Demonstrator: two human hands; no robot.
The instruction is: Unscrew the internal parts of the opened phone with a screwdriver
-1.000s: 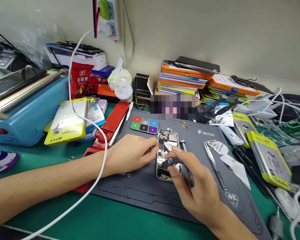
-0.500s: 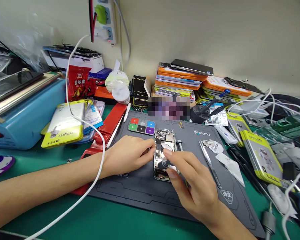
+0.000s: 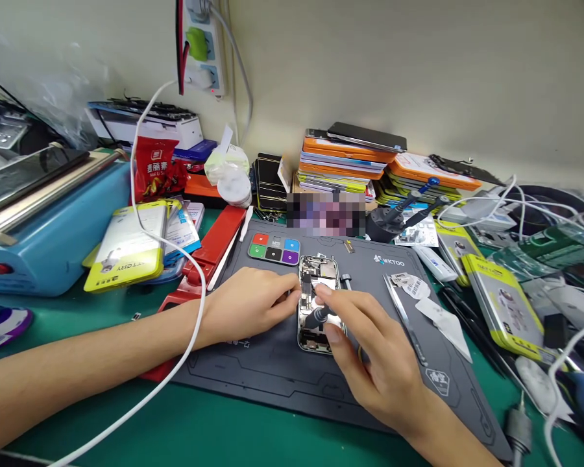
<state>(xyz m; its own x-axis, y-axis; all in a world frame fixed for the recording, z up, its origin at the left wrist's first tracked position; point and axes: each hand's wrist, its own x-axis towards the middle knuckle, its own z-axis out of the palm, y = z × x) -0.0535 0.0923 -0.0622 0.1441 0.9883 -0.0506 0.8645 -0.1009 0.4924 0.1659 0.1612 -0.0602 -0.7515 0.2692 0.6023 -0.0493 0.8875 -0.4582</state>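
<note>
An opened smartphone (image 3: 316, 275) lies on the dark grey work mat (image 3: 272, 379), its circuit boards and inner parts bare. My left hand (image 3: 253, 298) is closed, its thumb and fingertips gripping the phone's left edge. My right hand (image 3: 379, 350) is over the phone's lower right part, thumb and forefinger closed round a dark, slim screwdriver (image 3: 315, 319). That tool leans across the lower half of the phone; its far end is hidden by my fingers. Just right of the phone lies another small dark driver (image 3: 346, 281), partly covered by my hand.
A coloured magnetic screw pad (image 3: 274, 250) lies behind my left hand. Metal tweezers (image 3: 405, 321) and peeled stickers (image 3: 411, 285) lie at right. A white cable (image 3: 202, 305) crosses over my left forearm. Behind stand stacked boxes (image 3: 343, 159) and a tool holder (image 3: 387, 224).
The camera view has shifted slightly. Both hands keep nearly the same place at the phone, and the dark tool in my right hand has tilted a little.
</note>
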